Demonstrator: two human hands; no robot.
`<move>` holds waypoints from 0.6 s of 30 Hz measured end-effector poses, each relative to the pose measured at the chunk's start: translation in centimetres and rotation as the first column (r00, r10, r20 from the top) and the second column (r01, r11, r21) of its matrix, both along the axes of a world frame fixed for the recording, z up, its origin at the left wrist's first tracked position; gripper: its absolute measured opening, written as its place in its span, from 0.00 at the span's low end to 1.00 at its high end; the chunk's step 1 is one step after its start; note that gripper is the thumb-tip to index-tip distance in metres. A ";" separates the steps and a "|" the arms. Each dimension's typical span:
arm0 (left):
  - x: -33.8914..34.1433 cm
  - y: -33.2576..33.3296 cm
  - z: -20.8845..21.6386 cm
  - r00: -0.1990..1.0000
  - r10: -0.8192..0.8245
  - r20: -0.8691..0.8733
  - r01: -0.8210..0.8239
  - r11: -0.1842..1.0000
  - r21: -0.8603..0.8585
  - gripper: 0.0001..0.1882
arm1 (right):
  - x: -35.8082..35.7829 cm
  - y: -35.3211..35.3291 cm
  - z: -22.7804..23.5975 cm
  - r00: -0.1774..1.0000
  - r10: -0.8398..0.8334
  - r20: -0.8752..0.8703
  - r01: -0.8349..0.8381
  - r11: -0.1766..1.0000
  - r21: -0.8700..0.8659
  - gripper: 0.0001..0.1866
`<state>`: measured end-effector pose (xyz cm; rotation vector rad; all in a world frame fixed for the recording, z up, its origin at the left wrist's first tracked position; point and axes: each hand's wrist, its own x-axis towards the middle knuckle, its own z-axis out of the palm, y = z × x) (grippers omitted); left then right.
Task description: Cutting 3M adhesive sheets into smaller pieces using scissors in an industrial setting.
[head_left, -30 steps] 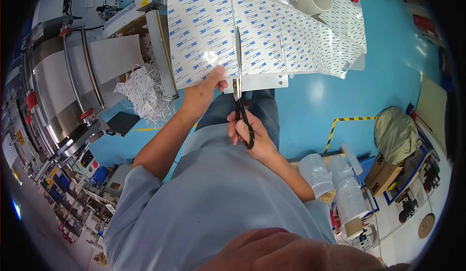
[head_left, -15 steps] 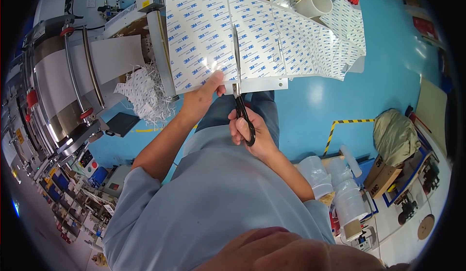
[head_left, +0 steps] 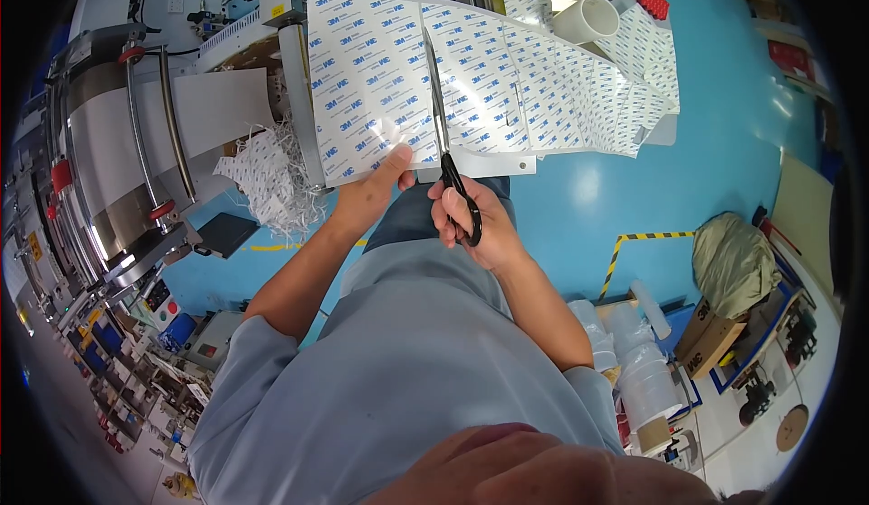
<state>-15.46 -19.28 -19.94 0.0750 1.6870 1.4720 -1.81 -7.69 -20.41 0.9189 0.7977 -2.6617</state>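
Observation:
A long white sheet (head_left: 362, 80) with blue print stretches across the machine in front of me. At its near edge my left hand (head_left: 376, 184) pinches it, thumb on top and fingers mostly underneath. My right hand (head_left: 475, 220) is closed around the black handles of a pair of scissors (head_left: 436, 93). The long blade points away from me over the sheet, close to a dividing line, with its tip near the far edge. Whatever part of the scissors lies under the sheet is hidden.
A roller machine (head_left: 109, 143) stands at the left, with a heap of shredded paper strips (head_left: 272, 184) beside the sheet. A white tube (head_left: 587, 21) and a red textured block (head_left: 652, 0) sit at the far right. Wrapped rolls (head_left: 647, 378) stand at lower right.
My right hand and the scissors have moved forward, the blade reaching farther over the sheet. The sheet's near left edge and my left hand have shifted slightly toward me.

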 end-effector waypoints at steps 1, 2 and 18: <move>0.0 0.0 -0.1 1.000 0.013 -0.003 -0.013 1.000 0.010 0.12 | -0.2 0.2 0.0 1.000 0.025 -0.007 -0.024 0.999 0.026 0.20; 0.0 -0.1 -0.1 1.000 0.025 -0.005 -0.025 0.999 0.019 0.12 | -0.4 0.3 0.0 1.000 0.026 -0.008 -0.026 0.999 0.027 0.20; 0.3 -1.3 -0.6 0.993 0.090 0.071 -0.098 0.989 0.109 0.12 | -3.8 0.3 -0.3 0.999 -0.044 -0.018 0.045 0.999 0.011 0.18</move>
